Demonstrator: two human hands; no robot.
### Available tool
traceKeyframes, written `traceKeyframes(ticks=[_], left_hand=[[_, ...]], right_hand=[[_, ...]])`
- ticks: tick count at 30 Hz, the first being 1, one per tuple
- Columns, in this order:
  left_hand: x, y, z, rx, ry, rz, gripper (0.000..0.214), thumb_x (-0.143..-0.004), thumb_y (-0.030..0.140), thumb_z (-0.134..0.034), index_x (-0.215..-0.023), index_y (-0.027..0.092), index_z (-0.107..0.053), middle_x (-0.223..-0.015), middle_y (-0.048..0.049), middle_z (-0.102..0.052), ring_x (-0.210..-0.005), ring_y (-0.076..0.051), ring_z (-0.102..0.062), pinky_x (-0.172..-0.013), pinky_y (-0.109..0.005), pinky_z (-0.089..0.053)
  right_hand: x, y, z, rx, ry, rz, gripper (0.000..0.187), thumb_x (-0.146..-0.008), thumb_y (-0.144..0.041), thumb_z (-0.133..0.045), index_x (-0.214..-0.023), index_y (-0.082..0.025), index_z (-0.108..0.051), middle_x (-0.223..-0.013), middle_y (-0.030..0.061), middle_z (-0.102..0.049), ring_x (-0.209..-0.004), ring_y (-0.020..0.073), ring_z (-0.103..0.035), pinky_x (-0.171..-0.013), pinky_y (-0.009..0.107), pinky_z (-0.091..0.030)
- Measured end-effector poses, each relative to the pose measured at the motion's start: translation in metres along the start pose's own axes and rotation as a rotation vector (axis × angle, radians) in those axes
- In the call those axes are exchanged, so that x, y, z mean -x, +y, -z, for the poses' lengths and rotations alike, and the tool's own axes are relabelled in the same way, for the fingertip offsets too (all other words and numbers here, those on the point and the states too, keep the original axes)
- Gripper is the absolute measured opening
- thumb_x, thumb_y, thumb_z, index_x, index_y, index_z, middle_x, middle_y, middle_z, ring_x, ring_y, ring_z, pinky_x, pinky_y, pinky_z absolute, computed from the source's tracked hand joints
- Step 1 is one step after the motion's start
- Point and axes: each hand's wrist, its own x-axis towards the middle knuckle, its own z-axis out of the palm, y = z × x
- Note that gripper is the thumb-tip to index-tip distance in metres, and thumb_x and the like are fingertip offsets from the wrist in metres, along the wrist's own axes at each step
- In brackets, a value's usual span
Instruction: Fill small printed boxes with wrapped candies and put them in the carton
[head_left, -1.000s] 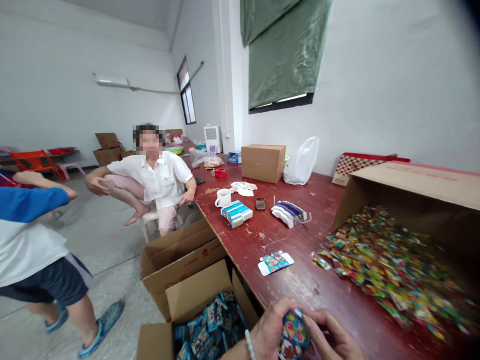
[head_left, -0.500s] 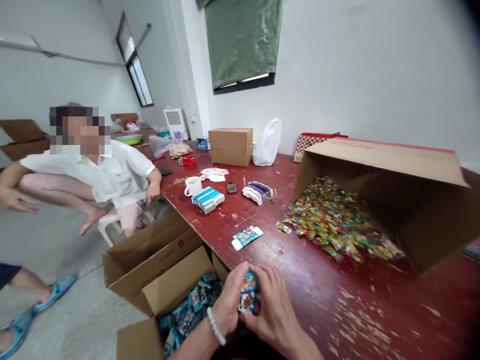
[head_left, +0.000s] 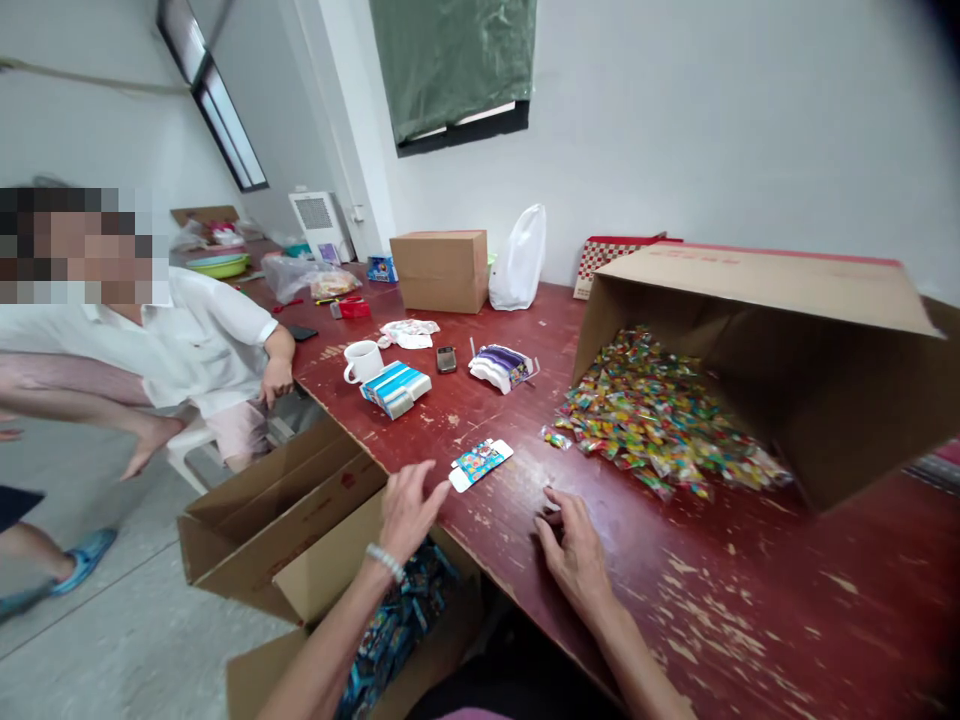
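My left hand, with a pale bead bracelet at its wrist, hovers near the table edge with fingers apart and nothing in it. Just to its right lies a flattened blue candy carton with white end flaps. My right hand is over the red table, fingers loosely curled and apart, holding nothing that I can see. Below my left forearm, an open cardboard box holds many small blue packets. A single wrapped candy rests beyond my right hand.
A large tipped cardboard box spills a heap of wrapped candies at the right. Farther back are a white mug, a blue-striped box and a closed carton. At the left sits a person in a white shirt.
The small blue candy box that both hands held is out of them. My hands have parted, the left moving toward the flat carton and the right over the table. The view has shifted right.
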Motion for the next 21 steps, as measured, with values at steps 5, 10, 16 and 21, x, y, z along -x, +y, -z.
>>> traceKeyframes(ticks=[5, 10, 16, 21], left_hand=[[-0.062, 0.040, -0.033, -0.014, -0.094, 0.027, 0.052, -0.059, 0.045, -0.079, -0.101, 0.020, -0.063, -0.116, -0.0137, -0.059, -0.119, -0.036, -0.045, -0.097, -0.047, -0.035], [-0.078, 0.044, -0.035, 0.174, -0.199, 0.067, 0.045, -0.050, 0.032, -0.084, -0.081, 0.020, -0.053, -0.086, -0.0042, -0.064, -0.094, -0.028, -0.059, -0.080, -0.035, -0.044], [-0.008, 0.051, -0.034, 0.599, -0.323, 0.021, 0.036, -0.069, 0.042, -0.070, -0.082, 0.021, -0.044, -0.071, 0.0036, -0.059, -0.062, -0.013, -0.056, -0.058, -0.023, -0.043], [0.047, 0.055, -0.028, 0.732, -0.350, -0.037, 0.034, -0.067, 0.036, -0.074, -0.072, 0.019, -0.045, -0.065, 0.0046, -0.054, -0.064, -0.011, -0.050, -0.059, -0.021, -0.039]], right_hand=[[0.003, -0.001, 0.001, -0.021, -0.020, -0.003, 0.030, -0.088, -0.020, -0.050, -0.117, -0.018, -0.056, -0.106, 0.0111, -0.061, -0.087, 0.0220, -0.063, -0.081, 0.038, -0.053], [-0.001, -0.005, 0.005, -0.046, 0.012, -0.061, 0.024, -0.088, -0.024, -0.051, -0.109, -0.017, -0.061, -0.100, 0.0104, -0.065, -0.083, 0.0222, -0.064, -0.077, 0.037, -0.053], [-0.005, -0.032, 0.006, -0.082, 0.055, -0.107, 0.026, -0.093, -0.027, -0.044, -0.111, -0.017, -0.060, -0.102, 0.0089, -0.066, -0.075, 0.0181, -0.062, -0.068, 0.030, -0.052], [-0.005, -0.055, 0.013, -0.034, -0.086, -0.012, 0.018, -0.084, -0.019, -0.053, -0.099, -0.020, -0.062, -0.093, 0.0063, -0.064, -0.075, 0.0185, -0.059, -0.069, 0.029, -0.048]])
